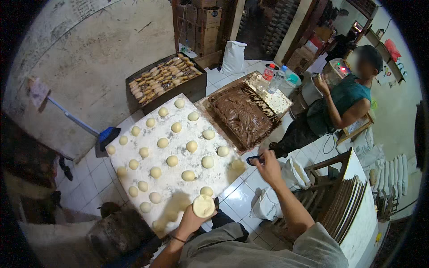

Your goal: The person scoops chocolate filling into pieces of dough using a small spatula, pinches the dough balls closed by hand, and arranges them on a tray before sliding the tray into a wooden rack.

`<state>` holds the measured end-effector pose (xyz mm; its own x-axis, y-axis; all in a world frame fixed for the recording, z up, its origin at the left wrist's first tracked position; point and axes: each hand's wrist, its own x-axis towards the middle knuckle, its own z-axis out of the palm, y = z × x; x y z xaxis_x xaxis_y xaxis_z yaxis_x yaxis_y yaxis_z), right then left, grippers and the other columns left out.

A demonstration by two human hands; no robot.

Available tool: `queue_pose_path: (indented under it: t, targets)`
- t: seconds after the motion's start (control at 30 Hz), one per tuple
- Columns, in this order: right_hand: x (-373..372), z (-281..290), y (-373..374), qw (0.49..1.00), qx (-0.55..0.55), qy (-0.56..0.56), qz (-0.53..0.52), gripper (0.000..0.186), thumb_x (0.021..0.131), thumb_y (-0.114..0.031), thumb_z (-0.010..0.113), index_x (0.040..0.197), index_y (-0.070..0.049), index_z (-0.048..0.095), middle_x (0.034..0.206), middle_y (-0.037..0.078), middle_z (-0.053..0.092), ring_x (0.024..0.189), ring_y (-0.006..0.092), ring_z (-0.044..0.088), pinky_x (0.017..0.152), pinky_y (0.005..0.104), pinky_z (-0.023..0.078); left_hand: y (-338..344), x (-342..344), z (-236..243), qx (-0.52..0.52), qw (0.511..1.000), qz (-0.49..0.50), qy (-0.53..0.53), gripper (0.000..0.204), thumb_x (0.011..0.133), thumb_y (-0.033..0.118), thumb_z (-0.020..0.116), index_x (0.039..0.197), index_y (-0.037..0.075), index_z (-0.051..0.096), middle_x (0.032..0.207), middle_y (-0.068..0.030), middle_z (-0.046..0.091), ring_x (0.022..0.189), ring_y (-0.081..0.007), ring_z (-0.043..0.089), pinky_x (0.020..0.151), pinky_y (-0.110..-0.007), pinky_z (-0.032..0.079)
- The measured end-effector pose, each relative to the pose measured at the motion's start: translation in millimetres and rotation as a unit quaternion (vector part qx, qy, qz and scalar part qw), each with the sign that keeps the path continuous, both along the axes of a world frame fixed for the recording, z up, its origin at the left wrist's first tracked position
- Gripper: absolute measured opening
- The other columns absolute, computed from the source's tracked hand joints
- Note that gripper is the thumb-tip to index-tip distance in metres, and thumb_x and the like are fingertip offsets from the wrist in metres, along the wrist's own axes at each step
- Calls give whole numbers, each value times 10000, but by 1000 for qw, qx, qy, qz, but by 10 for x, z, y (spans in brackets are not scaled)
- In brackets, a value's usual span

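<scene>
My left hand (192, 222) is closed around a round, pale, flat-topped thing (203, 206) at the near edge of a white floured table (129, 167). Whether it is a cup of pale filling or a flattened piece of dough, I cannot make out. Off the table's right corner, my right hand (269, 169) hangs in the air with its fingers bent and drawn together; what they pinch, if anything, is too small to see. Several pale dough balls (172, 161) lie in loose rows over the table. One dough ball (206, 191) sits just beyond my left hand.
Behind the table stand a chocolate-coated slab (243, 114) with bottles (268, 73) and a dark tray of filled pastries (163, 78). Another person (344, 102) stands at the right. Stacked boards (342, 210) and white sacks (268, 204) are on my right; a blue broom (107, 135) leans left.
</scene>
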<state>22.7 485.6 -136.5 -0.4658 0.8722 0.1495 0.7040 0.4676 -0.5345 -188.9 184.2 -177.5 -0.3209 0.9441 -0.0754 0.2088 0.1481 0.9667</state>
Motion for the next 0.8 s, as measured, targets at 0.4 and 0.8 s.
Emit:
queue_pose_path:
  t: [0.4, 0.8]
  targets:
    - [-324, -487, 1611, 954, 9, -247, 168, 204, 942, -218, 637, 890, -52, 743, 871, 216, 738, 815, 453, 710, 758, 543, 572, 324, -132, 103, -111, 901, 196, -371, 306, 1063, 125, 631, 1326, -31, 623, 1230, -70, 714, 1093, -154, 678, 963, -299, 533]
    - [-1216, -1155, 2210, 990, -99, -56, 79, 236, 974, -186, 674, 1155, -78, 778, 1066, 215, 758, 1012, 419, 720, 886, 492, 568, 957, -265, 721, -176, 862, 321, -351, 404, 1101, 155, 523, 1474, 11, 462, 1469, -158, 599, 1284, -261, 636, 1061, -400, 546]
